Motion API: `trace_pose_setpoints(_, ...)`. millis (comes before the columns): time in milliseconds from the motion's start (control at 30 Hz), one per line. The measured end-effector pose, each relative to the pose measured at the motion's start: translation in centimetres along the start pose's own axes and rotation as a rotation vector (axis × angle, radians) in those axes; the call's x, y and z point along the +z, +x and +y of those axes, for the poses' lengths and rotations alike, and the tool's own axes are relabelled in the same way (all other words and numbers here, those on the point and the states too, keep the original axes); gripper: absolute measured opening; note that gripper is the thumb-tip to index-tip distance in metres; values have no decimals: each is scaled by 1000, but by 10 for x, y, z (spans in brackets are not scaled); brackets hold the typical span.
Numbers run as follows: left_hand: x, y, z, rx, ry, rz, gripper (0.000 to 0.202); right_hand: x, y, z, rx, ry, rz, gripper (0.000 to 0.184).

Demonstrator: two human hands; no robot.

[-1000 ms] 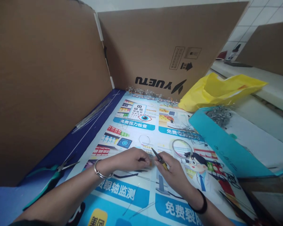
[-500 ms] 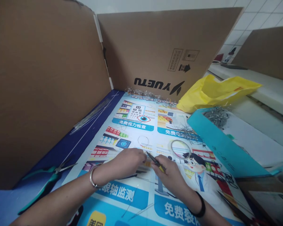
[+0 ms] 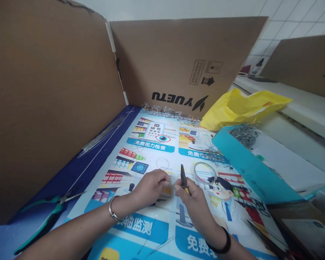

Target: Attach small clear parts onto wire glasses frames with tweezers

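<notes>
My right hand (image 3: 196, 200) grips small pliers (image 3: 183, 176) with dark, pointed jaws and yellow on the handles. Their jaws point up and away from me. Close by on the left, my left hand (image 3: 153, 186) is closed, thumb and fingertips pinched together; whatever they hold is too thin to make out. The fingertips of both hands nearly meet, with a small gap between them. Just beyond my left hand a thin wire loop (image 3: 162, 164) shows against the printed sheet. A thicker coil of wire (image 3: 205, 172) lies past my right hand.
Teal-handled pliers (image 3: 58, 207) lie at the left near straight wires (image 3: 101, 137). Cardboard panels (image 3: 178, 54) stand behind and left. A yellow bag (image 3: 243, 108) and a blue box (image 3: 238, 166) holding tangled metal pieces (image 3: 245, 135) are on the right. Scissors (image 3: 265, 234) lie front right.
The pliers in my right hand have swung from pointing left toward my left fingertips to pointing upward. My left hand has turned slightly and stays pinched. The view has shifted a little.
</notes>
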State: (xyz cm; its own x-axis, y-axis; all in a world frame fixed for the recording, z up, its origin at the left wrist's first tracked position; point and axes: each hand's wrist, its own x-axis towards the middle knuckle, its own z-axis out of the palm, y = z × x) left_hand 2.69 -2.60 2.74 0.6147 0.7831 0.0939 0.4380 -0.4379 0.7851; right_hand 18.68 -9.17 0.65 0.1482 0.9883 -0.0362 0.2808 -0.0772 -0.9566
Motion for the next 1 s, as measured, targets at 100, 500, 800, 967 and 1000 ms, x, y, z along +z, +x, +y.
trace_pose_setpoints(100,-2,1,2,-59,-91,11,12,2,0,0,10,26,0,18)
trace_pose_setpoints(500,11,-1,6,-377,-831,1,20,15,-4,1,159,326,-22,18)
trace_pose_setpoints(800,10,-4,7,-418,-1042,-66,29,21,-6,6,142,524,-20,17)
trace_pose_setpoints(967,8,-5,9,-443,-1009,-58,28,21,-7,3,168,487,-8,17)
trace_pose_setpoints(1000,8,-5,10,-434,-999,-42,28,22,-7,3,169,473,-7,18)
